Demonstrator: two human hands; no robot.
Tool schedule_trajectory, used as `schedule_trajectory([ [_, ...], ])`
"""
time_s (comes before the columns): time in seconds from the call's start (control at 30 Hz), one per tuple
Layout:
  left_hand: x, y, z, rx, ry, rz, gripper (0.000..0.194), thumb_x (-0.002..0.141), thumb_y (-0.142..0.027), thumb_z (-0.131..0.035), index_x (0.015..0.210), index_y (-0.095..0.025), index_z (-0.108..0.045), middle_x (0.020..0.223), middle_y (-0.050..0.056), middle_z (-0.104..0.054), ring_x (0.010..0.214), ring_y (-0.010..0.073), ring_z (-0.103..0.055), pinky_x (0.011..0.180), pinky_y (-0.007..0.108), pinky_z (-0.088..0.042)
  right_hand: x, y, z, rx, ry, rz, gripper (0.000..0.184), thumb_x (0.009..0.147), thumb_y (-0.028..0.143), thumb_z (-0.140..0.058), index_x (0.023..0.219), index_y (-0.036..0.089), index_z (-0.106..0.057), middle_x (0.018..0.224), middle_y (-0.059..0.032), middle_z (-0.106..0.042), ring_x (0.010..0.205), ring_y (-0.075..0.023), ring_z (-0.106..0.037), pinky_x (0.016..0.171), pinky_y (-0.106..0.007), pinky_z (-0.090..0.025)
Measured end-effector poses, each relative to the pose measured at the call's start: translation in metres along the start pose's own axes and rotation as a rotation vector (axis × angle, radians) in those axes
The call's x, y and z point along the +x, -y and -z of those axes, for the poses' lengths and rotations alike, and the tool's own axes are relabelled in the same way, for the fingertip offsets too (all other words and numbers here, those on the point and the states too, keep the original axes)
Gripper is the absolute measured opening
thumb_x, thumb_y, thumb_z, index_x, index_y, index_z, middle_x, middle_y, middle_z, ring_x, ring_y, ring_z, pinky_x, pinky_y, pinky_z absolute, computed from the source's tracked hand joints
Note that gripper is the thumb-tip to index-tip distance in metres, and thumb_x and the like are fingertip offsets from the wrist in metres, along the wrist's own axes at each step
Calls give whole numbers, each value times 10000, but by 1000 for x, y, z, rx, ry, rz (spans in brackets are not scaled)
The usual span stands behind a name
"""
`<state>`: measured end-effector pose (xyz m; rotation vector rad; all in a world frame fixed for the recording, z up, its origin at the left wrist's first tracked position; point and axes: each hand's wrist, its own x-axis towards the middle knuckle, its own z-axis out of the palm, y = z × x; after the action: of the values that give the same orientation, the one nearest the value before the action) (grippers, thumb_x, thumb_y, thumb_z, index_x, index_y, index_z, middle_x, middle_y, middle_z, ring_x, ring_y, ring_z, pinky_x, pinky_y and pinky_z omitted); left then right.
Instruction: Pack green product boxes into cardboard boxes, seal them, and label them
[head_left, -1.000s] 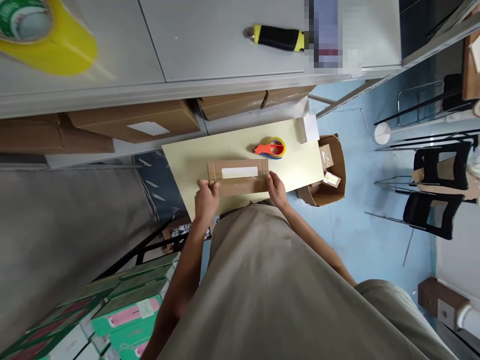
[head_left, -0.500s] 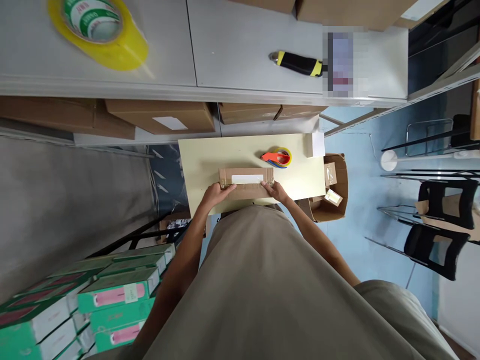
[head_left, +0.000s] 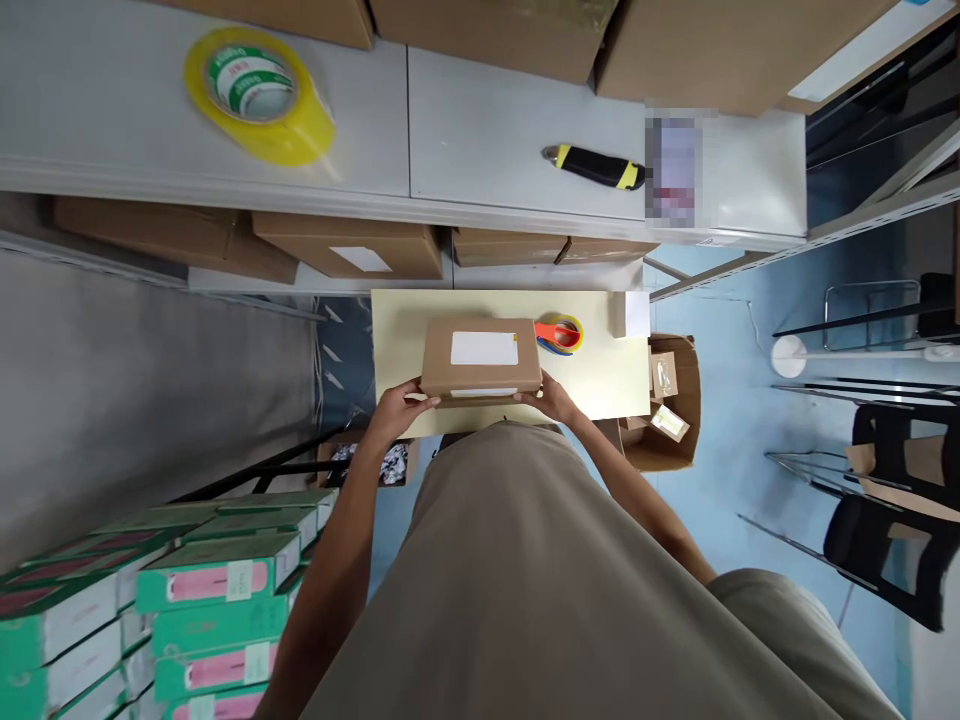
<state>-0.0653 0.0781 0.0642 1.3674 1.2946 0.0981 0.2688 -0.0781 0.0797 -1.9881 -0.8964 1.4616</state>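
A sealed brown cardboard box (head_left: 480, 358) with a white label on top is lifted a little above the pale yellow table (head_left: 397, 320). My left hand (head_left: 396, 404) grips its near left corner from below. My right hand (head_left: 553, 397) holds the near right corner, fingers curled under the box. A tape dispenser (head_left: 559, 333) with a red handle and yellow roll lies on the table just right of the box.
A grey shelf (head_left: 480, 130) above carries a yellow tape roll (head_left: 259, 95) and a black-and-yellow cutter (head_left: 596, 166). Brown cartons sit on shelves behind. An open cardboard box (head_left: 671, 405) stands right of the table. Green-and-pink boxes (head_left: 202, 600) are stacked lower left. Black chairs (head_left: 892, 500) stand right.
The box was flat on the table with my hands pressing its near edge. Now both hands have raised it and its top faces me, covering part of the tape dispenser.
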Motion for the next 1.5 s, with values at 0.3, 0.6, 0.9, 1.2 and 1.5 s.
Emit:
schedule_trajectory([
  [0.3, 4, 40, -47, 18, -182, 140, 667, 732, -120, -761, 1395, -197, -755, 1255, 128, -869, 1125, 321, -845, 1046, 447, -681, 34, -30, -26, -640, 50, 22, 926, 899, 116, -859, 1750, 216, -508, 1664, -171, -681, 1349, -336, -758, 1129, -431, -621],
  [0.6, -4, 31, -30, -21, -447, -59, 626, 853, -117, -559, 1460, -166, -702, 1506, 204, -760, 1334, 346, -789, 1142, 530, -652, 61, -38, 28, -833, -334, -20, 628, 1084, 137, -523, 1701, 20, -486, 1708, -299, -561, 1620, -369, -485, 1388, -533, -326],
  [0.9, 23, -75, -62, -119, -443, -386, 392, 965, -216, -560, 1297, -204, -768, 1361, 144, -839, 1249, 271, -812, 1140, 460, -654, 94, -20, 39, -579, -364, 1, 567, 950, 31, -537, 1503, 39, -659, 1465, -306, -760, 1417, -339, -704, 1300, -463, -441],
  [1.2, 29, -154, -154, -251, -29, -460, 356, 949, -496, -757, 1178, -224, -766, 1248, 159, -851, 1079, 283, -846, 1024, 466, -699, 29, 15, 65, -28, -387, 246, 503, 1067, 687, -624, 1147, 198, -704, 1016, -129, -839, 897, -284, -789, 861, -416, -657],
  [1.5, -7, -237, -107, -413, -143, -646, 434, 1002, -625, -816, 1173, -227, -792, 1142, 95, -847, 1033, 250, -832, 960, 386, -704, -9, 135, 71, 276, -333, 654, 458, 1122, 659, -659, 1262, 223, -667, 1077, -70, -766, 926, -227, -692, 864, -381, -630],
])
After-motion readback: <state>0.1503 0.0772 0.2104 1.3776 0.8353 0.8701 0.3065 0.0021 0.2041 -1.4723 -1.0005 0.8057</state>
